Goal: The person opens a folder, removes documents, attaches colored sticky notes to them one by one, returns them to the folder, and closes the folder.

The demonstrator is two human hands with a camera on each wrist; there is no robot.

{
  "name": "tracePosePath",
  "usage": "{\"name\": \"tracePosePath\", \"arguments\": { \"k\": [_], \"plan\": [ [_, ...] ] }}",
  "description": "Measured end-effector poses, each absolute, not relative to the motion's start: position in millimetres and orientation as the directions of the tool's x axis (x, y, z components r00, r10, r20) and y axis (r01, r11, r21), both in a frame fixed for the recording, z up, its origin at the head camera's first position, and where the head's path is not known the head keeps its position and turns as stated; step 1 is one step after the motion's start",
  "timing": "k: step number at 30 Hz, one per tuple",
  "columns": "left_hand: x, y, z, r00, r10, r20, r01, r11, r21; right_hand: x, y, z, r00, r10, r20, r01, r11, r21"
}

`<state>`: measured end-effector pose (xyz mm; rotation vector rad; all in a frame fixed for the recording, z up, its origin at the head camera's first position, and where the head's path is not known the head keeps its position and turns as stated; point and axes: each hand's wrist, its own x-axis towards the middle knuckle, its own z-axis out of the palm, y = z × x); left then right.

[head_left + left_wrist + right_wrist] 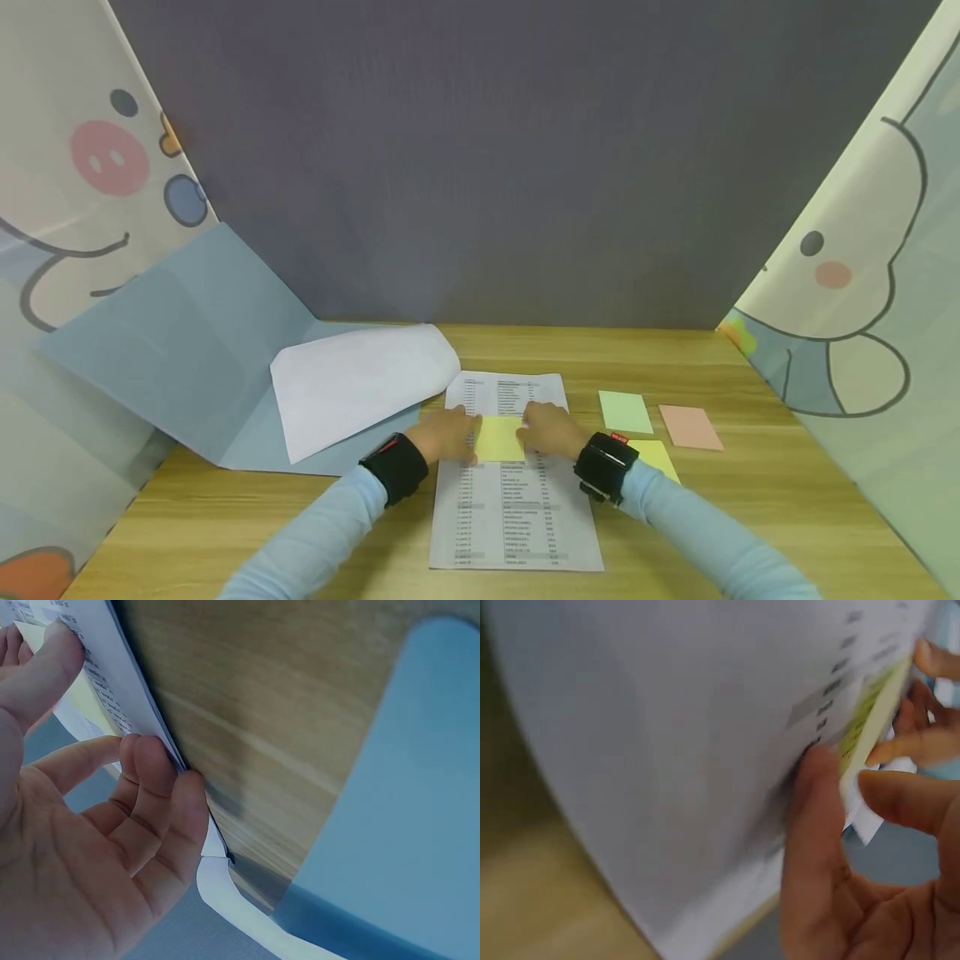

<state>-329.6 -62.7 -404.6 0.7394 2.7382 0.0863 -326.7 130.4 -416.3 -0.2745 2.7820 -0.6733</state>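
Note:
A yellow sticky note [500, 439] lies over the printed sheet [517, 517], its text columns running down the page. At the note's left edge, my left hand [448, 435] holds it by thumb and forefinger; the other fingers [161, 769] bend against the sheet's side edge in the left wrist view. On the opposite edge, my right hand [553, 429] holds the note between thumb and forefinger. The right wrist view has the yellow note [866, 724] seen edge-on between both hands. Whether it is stuck down I cannot tell.
Right of the sheet lie a green note [626, 412], a pink note [691, 427] and another yellow note [656, 457], partly behind the right wrist. An opened blue folder [180, 333] with curled white paper [360, 383] stands left. A grey panel [480, 167] rises behind the table.

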Motion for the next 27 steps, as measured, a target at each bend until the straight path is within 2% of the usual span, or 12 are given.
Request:
{"name": "tracePosePath", "arguments": {
  "k": [2,4,9,19,27],
  "plan": [
    [-330,-63,-405,-0.821,0.501,-0.273,0.483,0.865,0.133,-324,124,-416,-0.944,-0.271,-0.189,-0.2,0.924,-0.325],
    [-330,-63,-405,-0.822,0.499,-0.275,0.481,0.866,0.133,-322,117,-417,-0.935,-0.306,-0.179,-0.262,0.937,-0.231],
    [-330,-63,-405,-0.823,0.497,-0.275,0.481,0.867,0.128,-315,102,-417,-0.91,-0.382,-0.161,-0.368,0.923,-0.108],
    [-328,-60,-403,-0.819,0.504,-0.275,0.494,0.862,0.11,-308,81,-423,-0.874,-0.47,-0.123,-0.485,0.86,0.156],
    [-328,-52,-400,-0.823,0.492,-0.286,0.49,0.868,0.081,-312,85,-427,-0.881,-0.455,-0.131,-0.473,0.863,0.177]
  ]
}}
